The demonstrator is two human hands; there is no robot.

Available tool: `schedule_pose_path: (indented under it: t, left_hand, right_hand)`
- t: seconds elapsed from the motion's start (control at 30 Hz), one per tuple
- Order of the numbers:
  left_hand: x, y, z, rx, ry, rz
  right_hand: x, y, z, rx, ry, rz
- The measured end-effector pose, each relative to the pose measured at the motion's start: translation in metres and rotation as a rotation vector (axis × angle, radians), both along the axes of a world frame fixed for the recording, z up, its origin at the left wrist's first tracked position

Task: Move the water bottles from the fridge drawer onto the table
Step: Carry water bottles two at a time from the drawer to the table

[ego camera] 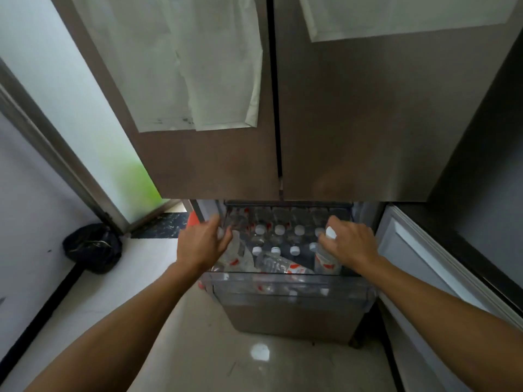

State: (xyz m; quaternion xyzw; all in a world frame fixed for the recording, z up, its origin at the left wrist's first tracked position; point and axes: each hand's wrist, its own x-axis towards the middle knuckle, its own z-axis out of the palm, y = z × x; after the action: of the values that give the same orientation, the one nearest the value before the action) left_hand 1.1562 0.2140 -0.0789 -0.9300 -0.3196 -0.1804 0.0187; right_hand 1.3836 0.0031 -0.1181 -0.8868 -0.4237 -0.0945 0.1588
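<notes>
The clear fridge drawer [285,287] is pulled out below the brown fridge doors. It holds several clear water bottles with white caps and red labels, most upright in rows [278,230], one lying across the front [283,265]. My left hand [202,244] is closed around the neck of a tilted bottle [236,251] at the drawer's left side. My right hand [349,243] grips the top of an upright bottle [325,258] at the right side, its white cap showing above my fingers.
Closed fridge doors [226,154] with papers stuck on them loom right above the drawer. An open lower door [418,264] stands at the right. A black bag [92,248] lies on the floor at the left wall. Pale tiled floor [198,349] stretches beneath me.
</notes>
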Motion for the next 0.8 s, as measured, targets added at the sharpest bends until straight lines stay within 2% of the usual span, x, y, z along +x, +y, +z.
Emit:
schedule_pose_path:
  t: [0.13, 0.27, 0.37, 0.5, 0.7, 0.8]
  left_hand:
    - [-0.046, -0.010, 0.049, 0.055, -0.170, 0.181]
    - [-0.114, -0.024, 0.083, 0.087, -0.212, 0.317]
    - [-0.181, -0.045, 0.090, 0.126, -0.175, 0.398]
    - [-0.292, -0.082, 0.082, 0.028, -0.096, 0.549]
    - [-0.481, -0.155, 0.059, 0.024, 0.028, 0.802]
    - [-0.576, -0.192, 0.052, 0.002, 0.101, 0.948]
  right_hand:
    - [-0.022, 0.018, 0.055, 0.212, -0.104, 0.232]
    - [-0.078, 0.047, 0.094, 0.318, -0.163, 0.434]
    - [-0.135, 0.078, 0.098, 0.307, -0.138, 0.569]
    - [-0.238, 0.104, 0.093, 0.225, -0.105, 0.802]
    - [-0.426, 0.108, 0.082, 0.215, -0.130, 1.070]
    - [-0.523, 0.103, 0.072, 0.182, -0.078, 1.182]
